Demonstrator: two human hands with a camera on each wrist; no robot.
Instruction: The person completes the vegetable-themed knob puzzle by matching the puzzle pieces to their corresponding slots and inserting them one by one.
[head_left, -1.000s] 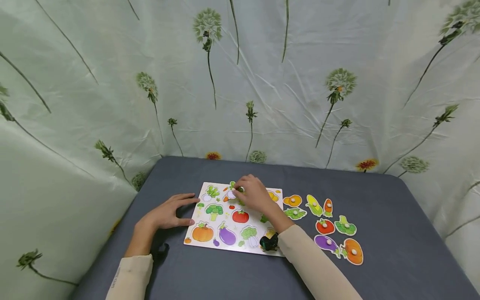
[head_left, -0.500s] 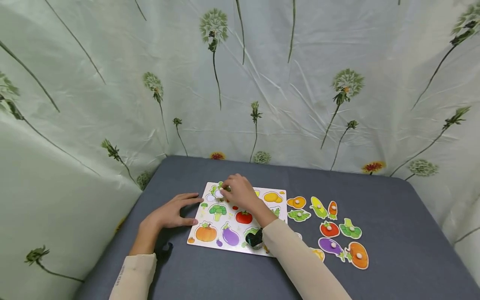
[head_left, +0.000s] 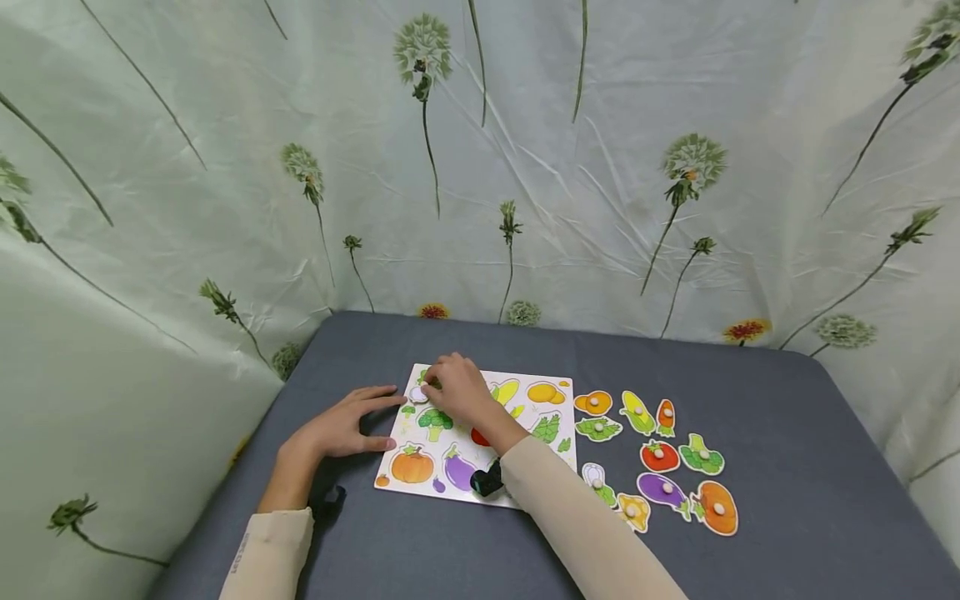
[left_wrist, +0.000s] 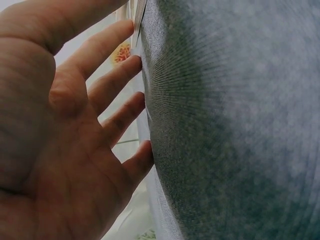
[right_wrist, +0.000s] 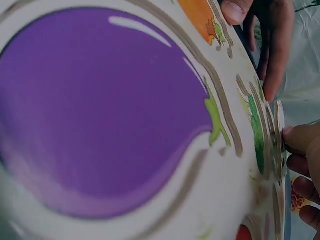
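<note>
A white puzzle board (head_left: 439,454) with printed vegetables lies on the dark cloth. My right hand (head_left: 461,392) pinches a white-and-green turnip puzzle piece (right_wrist: 279,135) at the turnip outline in the board's far left corner; the fingers hide much of the piece in the head view. Along the board's left edge rests my left hand (head_left: 345,423), fingers spread and fairly straight, thumb (right_wrist: 235,11) at the rim near the printed pumpkin. In the left wrist view its palm (left_wrist: 75,145) holds nothing.
Right of the board lie several knobbed pieces: corn (head_left: 637,414), carrot (head_left: 665,418), tomato (head_left: 660,457), eggplant (head_left: 663,493), pumpkin (head_left: 717,508) and others. The dark table cloth (head_left: 795,467) meets a flower-printed curtain (head_left: 570,275) behind. A small dark camera (head_left: 487,481) hangs at the right wrist.
My right hand has carried the turnip piece leftward across the board's far row to the corner outline. The left hand keeps its place at the board's edge.
</note>
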